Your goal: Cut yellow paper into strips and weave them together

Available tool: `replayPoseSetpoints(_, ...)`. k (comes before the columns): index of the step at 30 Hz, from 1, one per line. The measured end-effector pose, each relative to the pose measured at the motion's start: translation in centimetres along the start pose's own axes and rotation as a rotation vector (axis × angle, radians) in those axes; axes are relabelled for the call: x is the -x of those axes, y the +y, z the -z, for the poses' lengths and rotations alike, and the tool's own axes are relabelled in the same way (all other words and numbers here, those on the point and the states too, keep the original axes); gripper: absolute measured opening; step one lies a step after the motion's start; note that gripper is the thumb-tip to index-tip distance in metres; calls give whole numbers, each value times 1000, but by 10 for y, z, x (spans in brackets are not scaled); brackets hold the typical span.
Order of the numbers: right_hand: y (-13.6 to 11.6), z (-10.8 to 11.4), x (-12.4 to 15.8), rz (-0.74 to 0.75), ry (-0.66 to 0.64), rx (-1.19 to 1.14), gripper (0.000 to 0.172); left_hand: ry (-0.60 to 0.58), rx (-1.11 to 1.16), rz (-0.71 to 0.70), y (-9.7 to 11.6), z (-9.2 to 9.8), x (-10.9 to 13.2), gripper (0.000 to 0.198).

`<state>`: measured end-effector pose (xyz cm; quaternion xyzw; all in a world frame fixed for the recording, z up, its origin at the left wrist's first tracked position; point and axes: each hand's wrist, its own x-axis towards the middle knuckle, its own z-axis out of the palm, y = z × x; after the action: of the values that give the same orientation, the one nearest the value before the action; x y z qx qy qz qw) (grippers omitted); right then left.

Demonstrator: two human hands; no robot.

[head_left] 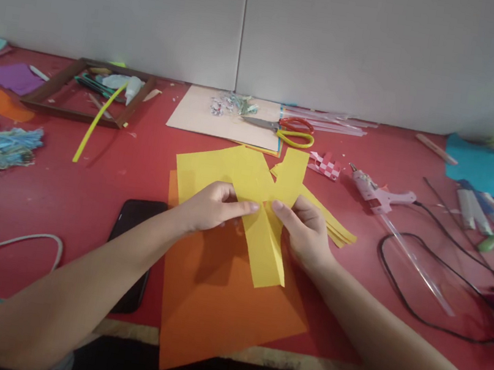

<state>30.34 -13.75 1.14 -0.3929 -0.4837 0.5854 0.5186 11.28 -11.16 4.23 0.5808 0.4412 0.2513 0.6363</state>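
Note:
Between my two hands is a yellow paper strip [261,246], creased lengthwise and partly split, held above the sheets on the table. My left hand [218,208] pinches its left side with the thumb on top. On its right side my right hand [305,228] grips the paper near an upright yellow flap [292,173]. Beneath them lie a yellow sheet [198,168] and a larger orange sheet [209,315]. Several cut yellow strips [334,223] rest beside my right hand. The fingers under the paper are partly hidden.
Scissors [290,131] lie on a pale sheet [193,112] with paper shreds. A glue gun [379,195] with its black cord [383,267] is at the right. At the left are a phone [136,224], a brown frame [54,110] and a bundle of blue shreds [1,151].

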Motion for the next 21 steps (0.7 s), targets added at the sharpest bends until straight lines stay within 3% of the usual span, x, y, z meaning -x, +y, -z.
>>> replayPoseSetpoints(5, 0, 0, 0, -10, 22, 12, 18, 4, -19, 15, 0, 0, 1, 38)
replayPoseSetpoints(13, -4, -4, 1, -10, 34, 29, 16, -161, 10, -26, -9, 0, 4, 42)
replayPoseSetpoints(21, -8, -5, 4, -92, -13, 38, 21, -85, -61, 31, -8, 2, 1, 51)
